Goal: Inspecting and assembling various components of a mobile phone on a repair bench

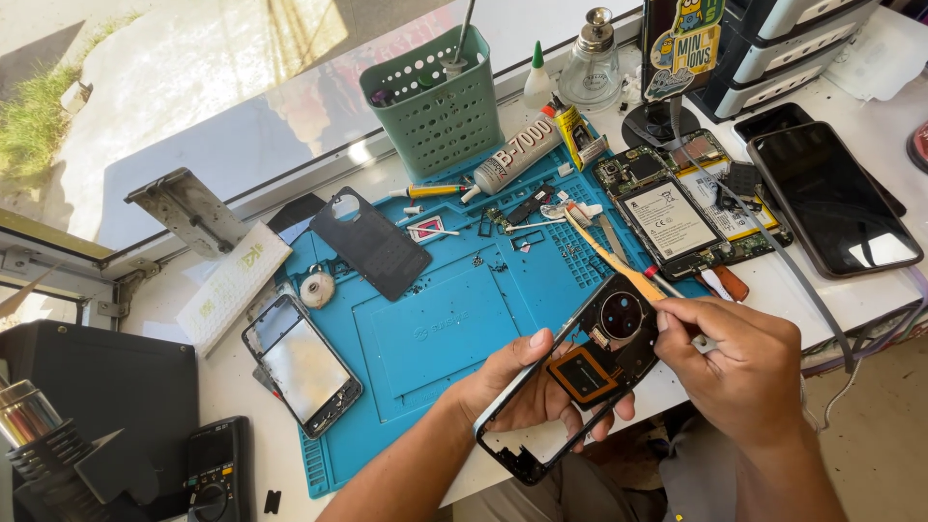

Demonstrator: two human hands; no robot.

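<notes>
I'm holding the phone frame (570,382) in my left hand (517,387), fingers clamped around its edges, lifted over the near edge of the blue mat (435,329). My right hand (739,362) is pinching a yellow-handled tool (614,259), its lower end touching the frame's top corner beside the round camera cutout

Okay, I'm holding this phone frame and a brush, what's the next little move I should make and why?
Probably a short brush stroke along the frame's top edge. The left hand holds the phone frame tilted over the blue mat, and the right hand has the brush lying against the frame beside the round camera opening. Its tip cannot be made out.
</notes>
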